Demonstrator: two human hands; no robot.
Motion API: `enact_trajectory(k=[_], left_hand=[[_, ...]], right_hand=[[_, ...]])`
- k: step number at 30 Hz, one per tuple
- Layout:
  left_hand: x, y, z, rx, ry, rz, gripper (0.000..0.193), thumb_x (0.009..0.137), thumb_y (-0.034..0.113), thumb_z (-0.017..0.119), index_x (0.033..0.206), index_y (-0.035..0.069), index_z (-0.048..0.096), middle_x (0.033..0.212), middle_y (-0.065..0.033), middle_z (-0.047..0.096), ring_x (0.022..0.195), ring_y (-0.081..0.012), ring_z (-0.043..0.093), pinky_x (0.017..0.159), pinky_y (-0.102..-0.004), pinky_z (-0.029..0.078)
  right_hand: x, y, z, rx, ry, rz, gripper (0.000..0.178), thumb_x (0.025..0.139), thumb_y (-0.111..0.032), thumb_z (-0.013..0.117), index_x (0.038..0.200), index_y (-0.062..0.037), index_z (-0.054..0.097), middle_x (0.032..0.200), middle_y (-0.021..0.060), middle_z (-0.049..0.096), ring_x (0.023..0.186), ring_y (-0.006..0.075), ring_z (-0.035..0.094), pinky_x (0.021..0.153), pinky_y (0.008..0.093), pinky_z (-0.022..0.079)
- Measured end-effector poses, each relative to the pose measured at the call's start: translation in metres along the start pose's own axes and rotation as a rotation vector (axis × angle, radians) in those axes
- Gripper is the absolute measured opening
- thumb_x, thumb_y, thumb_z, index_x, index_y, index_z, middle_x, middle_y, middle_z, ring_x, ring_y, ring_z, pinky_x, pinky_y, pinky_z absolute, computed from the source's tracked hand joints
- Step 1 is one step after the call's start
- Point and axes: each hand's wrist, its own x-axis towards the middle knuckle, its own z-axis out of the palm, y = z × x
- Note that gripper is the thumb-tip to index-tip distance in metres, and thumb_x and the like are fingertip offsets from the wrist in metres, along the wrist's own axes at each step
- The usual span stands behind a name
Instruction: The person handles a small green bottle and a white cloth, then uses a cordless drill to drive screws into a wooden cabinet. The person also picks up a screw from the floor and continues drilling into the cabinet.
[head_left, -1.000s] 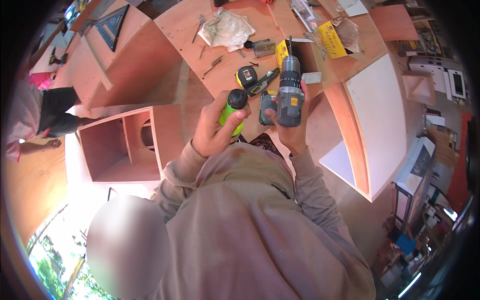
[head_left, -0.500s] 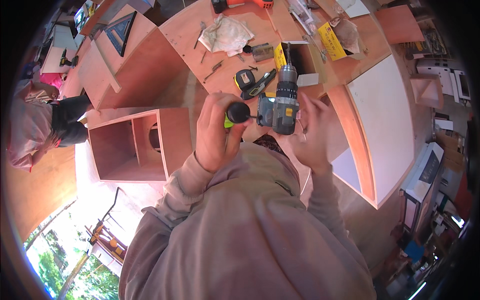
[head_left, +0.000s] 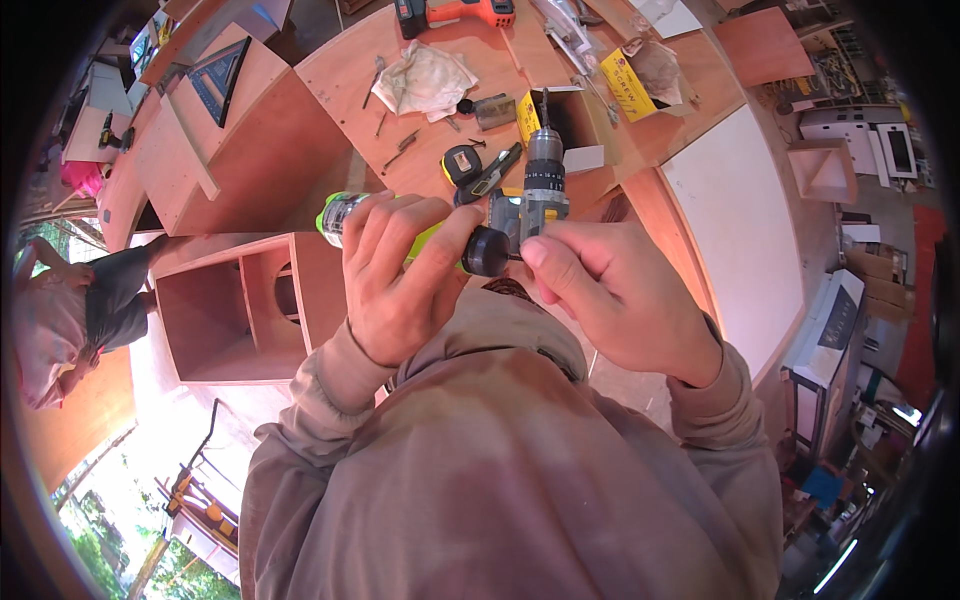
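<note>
A bright-green bottle (head_left: 340,217), its label printed, is held sideways near the plywood bench (head_left: 335,72), clamped in the left hand (head_left: 398,275); beside its round black cap (head_left: 487,251), the right hand (head_left: 628,295) is curled, its grip unclear. Dark lettering is borne by a yellow cardboard box (head_left: 628,86).

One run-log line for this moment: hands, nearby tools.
left hand: grips green bottle | right hand: near black cap, hold unclear | drill-driver: behind right hand | tape measure: on bench
</note>
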Motion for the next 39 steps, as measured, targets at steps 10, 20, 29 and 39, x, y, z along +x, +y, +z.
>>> enact_trajectory(k=[10,20,29,39], left_hand=[[0.012,0.021,-0.016,-0.384,-0.175,-0.175,0.047,0.097,0.026,0.081,0.134,0.000,0.068,0.103,-0.0135,0.072,0.083,-0.0318,0.069,0.075,-0.0391,0.052],[0.011,0.004,-0.027,-0.909,-0.295,-0.283,0.044,0.106,0.026,0.073,0.135,-0.006,0.065,0.101,-0.0175,0.076,0.088,-0.0285,0.076,0.082,-0.0365,0.057],[-0.027,-0.001,0.008,-1.008,-0.062,-0.366,0.052,0.111,0.031,0.065,0.146,-0.004,0.048,0.121,-0.0208,0.071,0.095,-0.0253,0.074,0.083,-0.0362,0.060],[-0.035,-0.008,0.026,-0.828,0.077,-0.229,0.057,0.108,0.045,0.065,0.143,0.001,0.058,0.122,-0.0144,0.073,0.116,-0.0293,0.068,0.122,-0.0615,0.030]], right_hand=[[-0.008,-0.010,-0.018,-0.562,0.163,-0.576,0.011,0.098,-0.009,0.073,0.095,-0.0020,0.064,0.084,0.0114,0.059,0.073,0.0318,0.058,0.063,0.0415,0.044],[-0.010,-0.044,-0.057,-0.751,0.117,-0.968,0.024,0.078,0.004,0.081,0.099,0.0025,0.070,0.091,0.0091,0.067,0.073,0.0246,0.062,0.060,0.0339,0.050],[0.000,0.013,-0.006,-0.076,0.293,-0.321,0.008,0.101,0.000,0.072,0.108,0.0031,0.069,0.093,0.0092,0.071,0.080,0.0173,0.072,0.068,0.0296,0.057],[0.004,0.032,0.056,0.277,0.395,-0.388,0.025,0.099,-0.008,0.079,0.119,0.0052,0.069,0.101,0.0109,0.075,0.089,0.0138,0.075,0.075,0.0279,0.061]])
